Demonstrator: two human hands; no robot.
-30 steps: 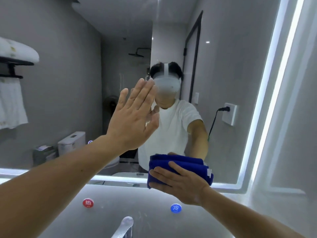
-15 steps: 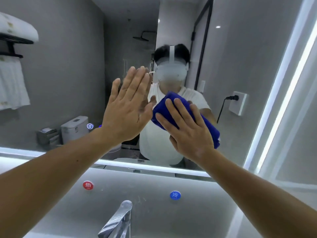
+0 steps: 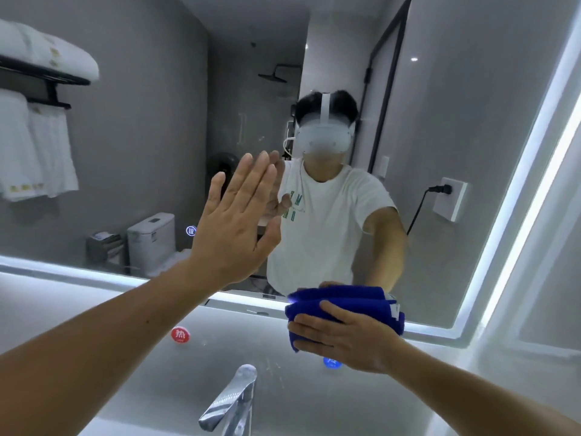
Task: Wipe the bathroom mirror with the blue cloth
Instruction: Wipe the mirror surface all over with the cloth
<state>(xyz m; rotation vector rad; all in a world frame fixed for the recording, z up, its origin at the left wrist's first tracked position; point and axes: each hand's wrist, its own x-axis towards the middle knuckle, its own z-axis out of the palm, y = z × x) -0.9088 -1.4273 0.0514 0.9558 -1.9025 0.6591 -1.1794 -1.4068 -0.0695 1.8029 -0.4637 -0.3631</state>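
Note:
The bathroom mirror (image 3: 141, 136) fills the wall ahead, edged by a lit white strip. My left hand (image 3: 234, 221) lies flat against the glass near its middle, fingers straight and pointing up. My right hand (image 3: 341, 336) presses the folded blue cloth (image 3: 342, 302) against the mirror's lower edge, right of centre, with the fingers spread over the cloth. The cloth covers part of the lit strip.
A chrome tap (image 3: 231, 401) juts out below, at the bottom centre. A red round label (image 3: 180, 335) and a blue round label (image 3: 332, 362) sit on the grey panel under the mirror. The mirror's right edge (image 3: 515, 199) slants up beside a grey wall.
My right hand has carried the cloth from the mirror's middle, beside my left hand, down to the lower edge. My left hand has stayed flat on the glass.

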